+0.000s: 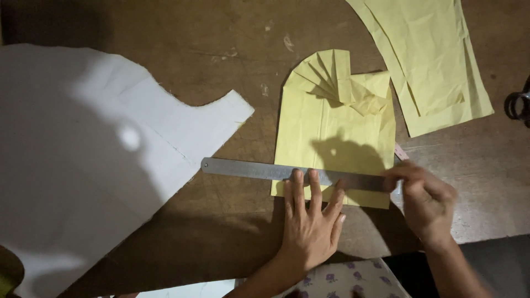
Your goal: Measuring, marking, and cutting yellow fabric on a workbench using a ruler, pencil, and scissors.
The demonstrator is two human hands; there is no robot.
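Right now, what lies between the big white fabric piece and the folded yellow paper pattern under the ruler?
In the head view: bare brown tabletop, crossed only by the left end of the steel ruler.

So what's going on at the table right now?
A person holds a long steel ruler flat across the lower part of a yellow paper pattern piece on the brown table. The left hand presses its fingers on the ruler; the right hand, blurred, is at the ruler's right end. A large white fabric piece lies left, more yellow paper pieces upper right.
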